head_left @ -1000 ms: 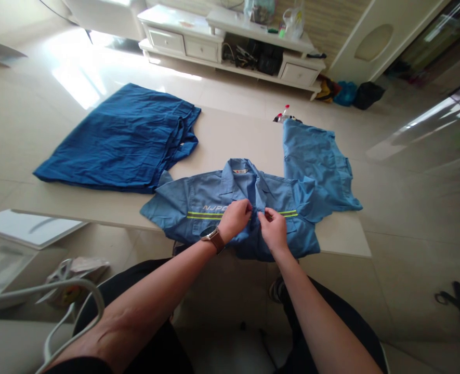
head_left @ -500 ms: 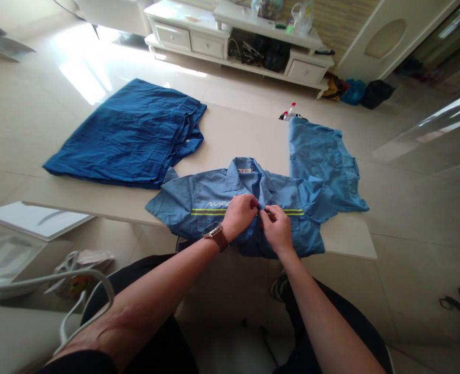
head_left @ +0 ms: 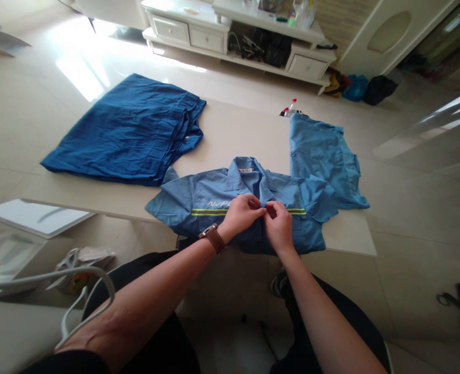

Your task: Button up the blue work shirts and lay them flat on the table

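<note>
A light blue work shirt (head_left: 210, 187) with a yellow-edged stripe and white lettering lies in front of me, collar pointing away. My left hand (head_left: 243, 214), with a brown-strapped watch on its wrist, pinches the front opening just below the collar. Close against it, my right hand (head_left: 278, 223) grips the other edge of the opening at stripe height. The fingertips of both hands meet there; any button between them is hidden. The lower front hangs over the near table edge.
The pale table (head_left: 249, 130) bears a dark blue folded garment (head_left: 128, 132) at left and a lighter blue one (head_left: 319, 161) at right. Bottles with red caps (head_left: 292, 106) show behind it. A white box (head_left: 38, 218) stands left, and a white cabinet (head_left: 208, 41) lies beyond.
My left thumb has stretched toward the right fingertips, and the two hands have come closer together at the opening. The garments on the table stay as they were.
</note>
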A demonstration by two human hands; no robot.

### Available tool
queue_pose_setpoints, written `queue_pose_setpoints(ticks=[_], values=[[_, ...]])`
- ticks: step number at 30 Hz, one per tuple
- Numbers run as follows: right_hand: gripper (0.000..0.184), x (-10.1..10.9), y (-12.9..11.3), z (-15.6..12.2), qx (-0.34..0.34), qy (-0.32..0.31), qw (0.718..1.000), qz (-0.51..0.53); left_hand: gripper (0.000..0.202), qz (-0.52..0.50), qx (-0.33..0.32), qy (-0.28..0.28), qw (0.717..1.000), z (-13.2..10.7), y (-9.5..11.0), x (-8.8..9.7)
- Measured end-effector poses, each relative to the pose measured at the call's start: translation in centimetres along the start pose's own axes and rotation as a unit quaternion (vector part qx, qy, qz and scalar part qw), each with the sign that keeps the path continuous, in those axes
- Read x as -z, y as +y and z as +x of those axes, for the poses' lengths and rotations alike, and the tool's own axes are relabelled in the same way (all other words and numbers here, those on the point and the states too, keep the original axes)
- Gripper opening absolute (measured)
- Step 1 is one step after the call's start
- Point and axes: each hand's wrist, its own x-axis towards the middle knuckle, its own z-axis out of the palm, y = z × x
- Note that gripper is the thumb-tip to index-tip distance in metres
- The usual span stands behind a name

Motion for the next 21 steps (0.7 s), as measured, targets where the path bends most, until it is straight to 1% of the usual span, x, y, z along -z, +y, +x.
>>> queue_pose_setpoints(ticks=[2, 4, 8, 12, 21], values=[[0.008, -0.1, -0.3, 0.0, -0.003, 0.001, 1.000, 0.003, 0.001, -0.016, -0.006, 0.012, 1.000, 0.3, -0.6, -0.3], [0.010, 0.0, -0.6, 0.1, -0.006, 0.003, 1.000, 0.002, 0.003, -0.044, -0.003, 0.027, 0.999, 0.5, -1.3, -0.6], [0.011, 0.1, -1.1, 0.2, -0.006, 0.018, 1.000, -0.008, 0.003, -0.136, 0.031, 0.051, 0.989, 0.8, -1.9, -1.3], [0.011, 0.1, -1.1, 0.2, -0.010, 0.021, 1.000, -0.003, 0.005, -0.206, 0.053, 0.064, 0.975, 0.5, -1.6, -1.5], [0.009, 0.2, -0.8, 0.3, -0.014, 0.021, 0.999, 0.023, 0.008, -0.251, 0.087, 0.083, 0.961, 0.1, -0.4, -1.5]])
